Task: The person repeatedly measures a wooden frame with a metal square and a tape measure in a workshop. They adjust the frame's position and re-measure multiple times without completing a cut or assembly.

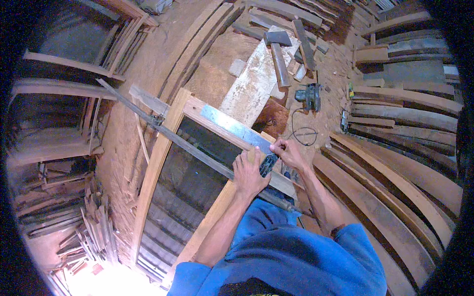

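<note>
A pale wooden frame (153, 182) lies in front of me, with dark openings. Along its far rail rests a flat, shiny metal blade (229, 123) with a dark handle (268, 165) at its right end; I cannot tell whether it is a saw or a square. My left hand (248, 172) is closed over the end of a frame member beside that handle, thumb near the handle. Just right of it, my right hand (290, 154) pinches at the blade's near end; anything between its fingertips is too small to make out. A long bar clamp (197, 154) crosses the frame.
Beyond the frame lie a heavy hammer (279, 59) on a pale board (249, 84), wood offcuts, and a dark power tool (309, 96) with a looped cord. Long planks (390, 192) are stacked at right. More wooden frames (74, 66) stand at left.
</note>
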The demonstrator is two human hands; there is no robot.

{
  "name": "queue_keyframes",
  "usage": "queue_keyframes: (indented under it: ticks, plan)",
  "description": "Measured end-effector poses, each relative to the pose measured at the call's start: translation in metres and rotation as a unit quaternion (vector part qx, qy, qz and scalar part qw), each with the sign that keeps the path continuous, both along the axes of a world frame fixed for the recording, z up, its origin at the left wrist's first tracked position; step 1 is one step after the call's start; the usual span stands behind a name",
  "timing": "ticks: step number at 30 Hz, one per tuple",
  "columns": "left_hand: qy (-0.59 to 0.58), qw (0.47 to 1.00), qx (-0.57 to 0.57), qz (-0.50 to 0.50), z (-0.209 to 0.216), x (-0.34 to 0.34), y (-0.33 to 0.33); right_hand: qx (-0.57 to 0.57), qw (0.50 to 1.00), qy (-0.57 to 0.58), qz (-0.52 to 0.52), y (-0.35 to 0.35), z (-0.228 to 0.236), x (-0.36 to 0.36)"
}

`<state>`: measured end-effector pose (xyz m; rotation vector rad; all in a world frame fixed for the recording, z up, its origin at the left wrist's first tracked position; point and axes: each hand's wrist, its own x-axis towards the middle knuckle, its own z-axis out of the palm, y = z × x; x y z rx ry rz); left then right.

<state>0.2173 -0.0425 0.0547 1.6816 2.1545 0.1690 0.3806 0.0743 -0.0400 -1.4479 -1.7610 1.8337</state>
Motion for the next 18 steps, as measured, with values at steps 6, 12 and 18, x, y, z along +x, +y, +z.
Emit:
queue_keyframes:
  ticks: [6, 12, 18]
  plan:
    - [-0.012, 1.000, -0.006, 0.004, -0.003, 0.001, -0.002, 0.002, 0.999, 0.001, -0.054, -0.007, 0.002, -0.004]
    - [-0.016, 1.000, -0.002, 0.007, -0.005, 0.001, -0.003, -0.007, 0.997, -0.001, -0.072, -0.008, 0.011, -0.006]
    - [-0.010, 1.000, 0.008, 0.005, -0.004, 0.003, -0.003, 0.005, 0.999, -0.012, -0.042, -0.002, 0.013, -0.002]
